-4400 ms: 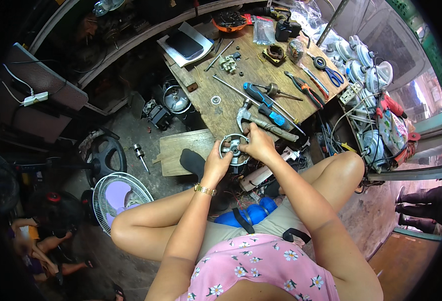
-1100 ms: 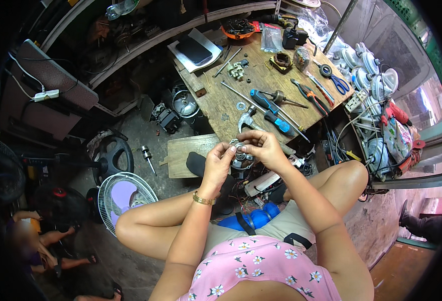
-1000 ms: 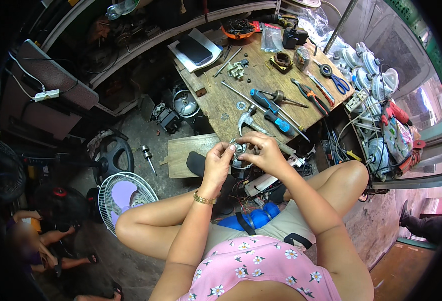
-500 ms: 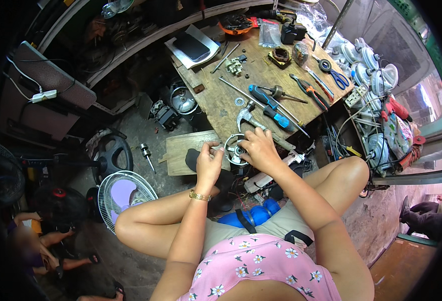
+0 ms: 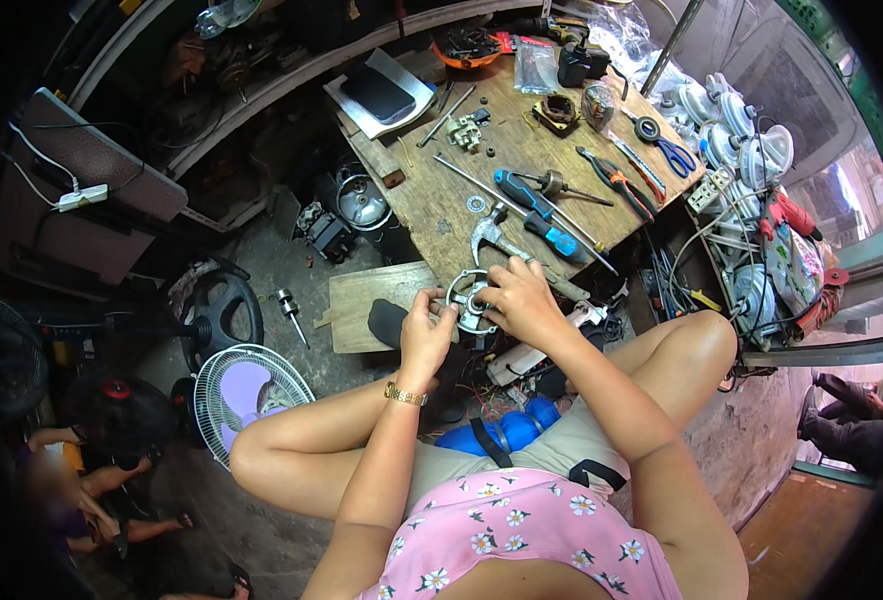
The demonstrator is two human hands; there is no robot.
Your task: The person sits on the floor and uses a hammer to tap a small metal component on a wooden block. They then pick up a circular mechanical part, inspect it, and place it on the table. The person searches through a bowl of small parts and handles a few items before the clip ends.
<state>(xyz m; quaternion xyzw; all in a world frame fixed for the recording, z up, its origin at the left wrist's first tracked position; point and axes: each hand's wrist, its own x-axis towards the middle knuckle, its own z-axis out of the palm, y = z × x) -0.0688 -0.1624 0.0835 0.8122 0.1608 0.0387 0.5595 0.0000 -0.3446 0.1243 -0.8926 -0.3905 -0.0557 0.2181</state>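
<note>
A silver round metal housing with a central hub is between my hands at the near edge of the wooden workbench. My right hand has its fingers curled onto the housing's right side and hub. My left hand pinches at the left rim, its fingertips partly hidden. Just beyond lie a claw hammer, a blue-and-black screwdriver, a long metal rod and a small washer. Orange-handled pliers and blue scissors lie to the right.
A purple-bladed fan and a metal rotor are on the floor at left. A wooden board sits below the bench. Several white plastic parts crowd the right side. Two other people are at the lower left and far right.
My fingers have drawn apart from the middle of the housing toward its two sides, uncovering more of it. Since half a second ago my left fingers have moved slightly right, onto the rim.
</note>
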